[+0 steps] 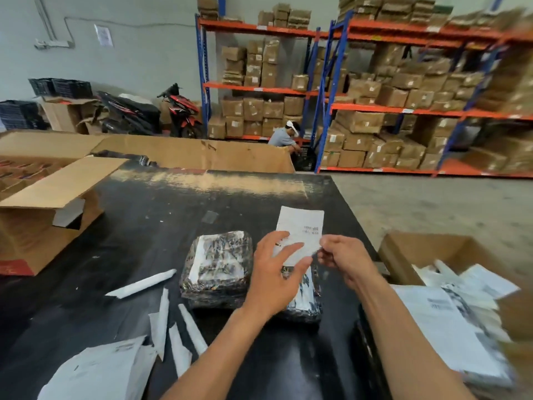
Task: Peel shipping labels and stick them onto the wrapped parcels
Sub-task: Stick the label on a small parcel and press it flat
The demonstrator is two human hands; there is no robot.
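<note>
A white shipping label [301, 226] is held upright above the black table [161, 215]. My right hand [343, 258] pinches its lower right edge. My left hand [274, 272] holds its lower left part, thumb under and fingers spread in front. Below the hands lie two parcels wrapped in black plastic. The left parcel [219, 267] has a white label on top. The right parcel [305, 298] is partly hidden under my left hand.
Peeled backing strips [144, 282] and loose paper [98, 370] litter the near left of the table. An open cardboard box [43, 215] stands at the left. A box with labelled parcels [461, 290] stands at the right. Shelving racks and a crouching person [285, 137] are beyond.
</note>
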